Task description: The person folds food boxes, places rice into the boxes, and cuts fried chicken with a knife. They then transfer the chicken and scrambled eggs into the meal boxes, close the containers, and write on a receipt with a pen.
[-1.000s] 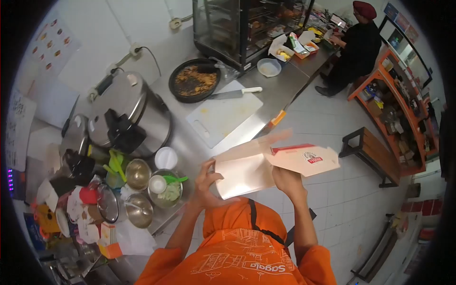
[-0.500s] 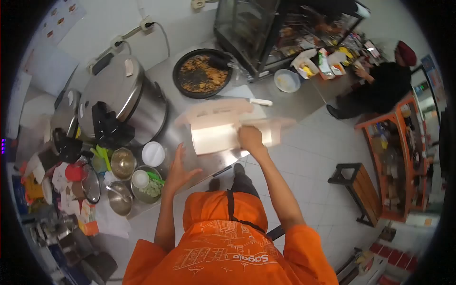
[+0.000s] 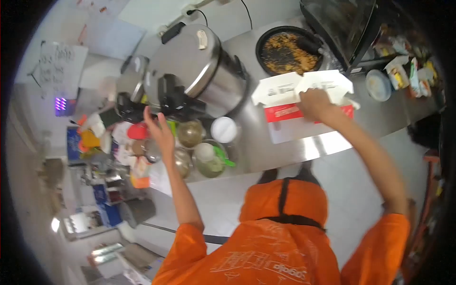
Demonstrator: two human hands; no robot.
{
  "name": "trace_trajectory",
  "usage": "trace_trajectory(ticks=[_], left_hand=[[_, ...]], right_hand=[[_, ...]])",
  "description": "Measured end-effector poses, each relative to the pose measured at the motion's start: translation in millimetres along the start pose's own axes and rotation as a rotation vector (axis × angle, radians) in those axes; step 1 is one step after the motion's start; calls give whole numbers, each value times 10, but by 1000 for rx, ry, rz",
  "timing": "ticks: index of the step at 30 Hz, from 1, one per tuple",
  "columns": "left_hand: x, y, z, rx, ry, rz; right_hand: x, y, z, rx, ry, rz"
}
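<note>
On the steel counter, near its front edge, stands an open cardboard box (image 3: 283,113) with a red band and raised white flaps. My right hand (image 3: 314,104) is closed on the box at its middle, fingers curled over the edge. Away to the left, my left hand (image 3: 160,132) is raised with its fingers apart and holds nothing. It is in front of the black handle of a large steel cooker (image 3: 190,59). Metal bowls (image 3: 191,133), a white round container (image 3: 223,129) and a bowl with green contents and a green utensil (image 3: 210,161) are right of it.
A black pan (image 3: 288,51) with brown crumbs sits behind the box. To its right are a glass display cabinet (image 3: 339,28), a pale bowl (image 3: 378,85) and food boxes (image 3: 398,73). Packets and an orange-white carton (image 3: 140,178) crowd the left. A dark figure shows partly at the right edge.
The view has swung left. My left hand has let go of the box and moved left to the cooker. My right hand has brought the box down over the counter.
</note>
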State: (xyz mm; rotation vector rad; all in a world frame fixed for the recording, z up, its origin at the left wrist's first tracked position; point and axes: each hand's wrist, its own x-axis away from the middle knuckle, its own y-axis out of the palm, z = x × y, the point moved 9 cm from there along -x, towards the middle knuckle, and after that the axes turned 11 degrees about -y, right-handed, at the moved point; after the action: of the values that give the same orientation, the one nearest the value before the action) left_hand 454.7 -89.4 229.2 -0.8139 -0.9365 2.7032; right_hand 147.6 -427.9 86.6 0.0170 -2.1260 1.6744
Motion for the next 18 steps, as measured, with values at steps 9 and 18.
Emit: trace_trajectory(ticks=[9, 18], left_hand=[[-679, 387, -99, 256, 105, -394], [-623, 603, -203, 788, -147, -691]], right_hand=[[-323, 399, -353, 100, -53, -124], [58, 1185, 384, -498, 808, 97]])
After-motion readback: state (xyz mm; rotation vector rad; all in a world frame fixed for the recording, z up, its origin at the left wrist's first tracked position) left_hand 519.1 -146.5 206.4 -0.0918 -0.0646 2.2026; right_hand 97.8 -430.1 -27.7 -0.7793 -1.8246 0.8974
